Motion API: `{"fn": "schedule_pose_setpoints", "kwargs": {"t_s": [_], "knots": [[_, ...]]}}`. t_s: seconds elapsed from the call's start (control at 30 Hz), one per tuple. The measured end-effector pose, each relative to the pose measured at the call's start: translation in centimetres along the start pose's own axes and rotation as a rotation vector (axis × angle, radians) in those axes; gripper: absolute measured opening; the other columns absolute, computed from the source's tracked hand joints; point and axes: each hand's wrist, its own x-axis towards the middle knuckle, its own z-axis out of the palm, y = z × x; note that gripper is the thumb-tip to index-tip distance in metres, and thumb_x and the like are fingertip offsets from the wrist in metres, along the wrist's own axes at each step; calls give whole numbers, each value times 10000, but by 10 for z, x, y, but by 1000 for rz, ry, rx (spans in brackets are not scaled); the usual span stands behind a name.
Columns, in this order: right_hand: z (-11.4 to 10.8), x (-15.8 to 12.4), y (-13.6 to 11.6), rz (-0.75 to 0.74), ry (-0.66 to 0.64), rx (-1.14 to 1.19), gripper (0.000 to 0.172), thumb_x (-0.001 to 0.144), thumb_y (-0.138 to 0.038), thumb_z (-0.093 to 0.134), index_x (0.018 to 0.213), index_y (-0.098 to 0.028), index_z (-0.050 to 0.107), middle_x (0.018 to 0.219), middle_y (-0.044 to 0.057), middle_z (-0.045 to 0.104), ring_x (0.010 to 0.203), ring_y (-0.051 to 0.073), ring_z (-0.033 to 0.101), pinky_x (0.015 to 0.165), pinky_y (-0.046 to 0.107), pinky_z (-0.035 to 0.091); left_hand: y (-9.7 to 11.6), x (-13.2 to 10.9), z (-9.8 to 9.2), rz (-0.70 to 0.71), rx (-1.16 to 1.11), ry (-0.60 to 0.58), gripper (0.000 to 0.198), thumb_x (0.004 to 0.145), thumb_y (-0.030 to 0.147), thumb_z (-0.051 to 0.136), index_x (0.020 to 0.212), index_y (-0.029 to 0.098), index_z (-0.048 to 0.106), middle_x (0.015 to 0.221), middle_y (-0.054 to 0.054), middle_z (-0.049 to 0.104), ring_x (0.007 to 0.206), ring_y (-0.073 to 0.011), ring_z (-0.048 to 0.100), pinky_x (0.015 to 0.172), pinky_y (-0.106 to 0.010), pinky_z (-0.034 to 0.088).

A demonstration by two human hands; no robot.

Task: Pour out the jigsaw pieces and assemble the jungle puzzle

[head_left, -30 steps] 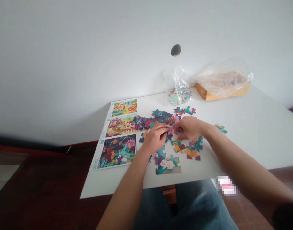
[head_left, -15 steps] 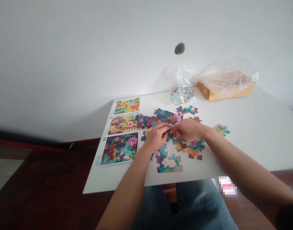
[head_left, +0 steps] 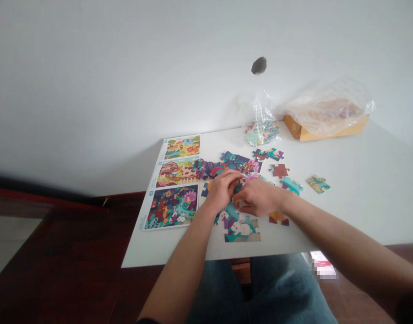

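Note:
Colourful jigsaw pieces lie spread on a white table (head_left: 361, 198). My left hand (head_left: 221, 189) rests among them with fingers curled and pinched on a puzzle piece. My right hand (head_left: 256, 198) lies right beside it, fingers bent over the pieces just above an assembled section with a white rabbit (head_left: 242, 229). The two hands touch at the fingertips. A joined strip of dark pieces (head_left: 223, 165) runs behind the hands. What the right fingers cover is hidden.
A picture sheet with three sample scenes (head_left: 174, 180) lies at the left. Loose pieces (head_left: 317, 183) sit to the right. At the back stand a clear bag of pieces (head_left: 260, 128) and an orange box under plastic wrap (head_left: 328, 121). My jeans show below the table's edge.
My right hand has slid down and toward me, uncovering a brown and a teal piece behind it. My left hand stayed pinched in place. The camera view drifted slightly left.

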Motion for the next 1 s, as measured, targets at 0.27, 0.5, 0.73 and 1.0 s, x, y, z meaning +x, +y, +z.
{"fn": "schedule_pose_setpoints", "kwargs": {"t_s": [0.27,0.5,0.73,1.0], "knots": [[-2,0,0,-5,-40,67,284,824,-186,584,1001,-271,788,769,16,756,640,146,593,587,261,320,-8,1,-1,-35,11,23,221,926,133,575,1088,193,714,1087,-81,733,1026,-214,681,945,-382,544],[9,1,1,-38,36,48,256,847,-223,588,1011,-266,780,794,21,750,692,165,627,593,271,339,-6,2,-1,-69,19,53,217,903,108,598,1048,208,725,1057,-56,752,1018,-205,693,947,-371,552],[22,15,-22,-205,45,-29,394,911,-442,596,1212,-208,696,991,93,683,807,200,616,610,289,360,-4,6,-6,-337,-256,183,156,874,169,615,980,171,729,1004,-69,769,936,-195,731,869,-330,587],[22,13,-20,-194,-4,-42,278,916,-428,593,1080,-258,740,886,45,648,701,159,561,544,288,276,-26,8,-27,-448,-468,794,189,768,244,696,943,175,713,920,-53,742,879,-194,707,766,-321,578]]}}
